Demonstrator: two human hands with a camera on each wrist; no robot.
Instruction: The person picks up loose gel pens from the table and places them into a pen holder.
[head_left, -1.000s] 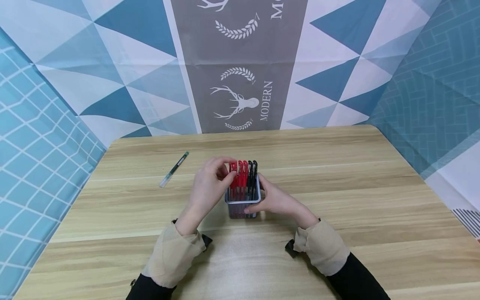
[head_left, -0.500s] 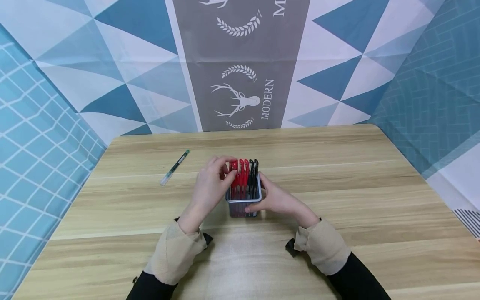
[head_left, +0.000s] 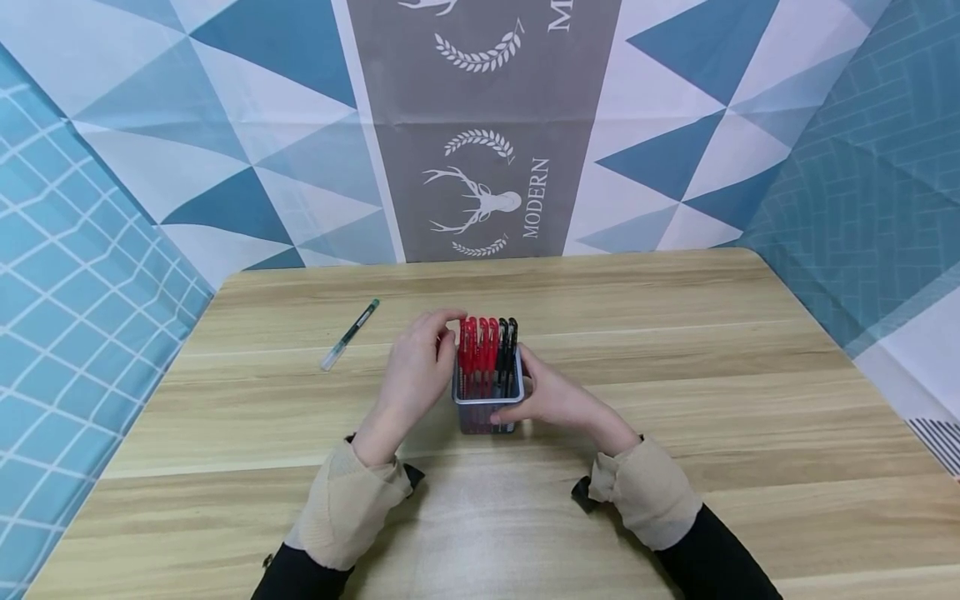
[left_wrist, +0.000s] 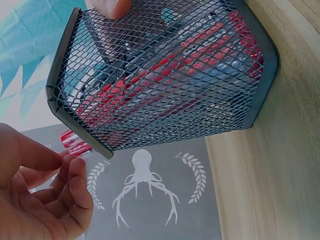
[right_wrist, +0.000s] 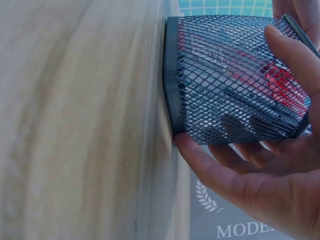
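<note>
now left fingers (head_left: 450, 333) pinching red pen (head_left: 468, 350), right fingers (head_left: 525, 375) around mesh holder (head_left: 486, 412)

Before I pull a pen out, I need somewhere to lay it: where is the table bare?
The wooden table is bare right of the black mesh pen holder, and behind it up to the patterned backdrop. It is crowded at the holder, gripped by the right hand, left hand on the red pens. A green-capped pen lies far left.
</note>
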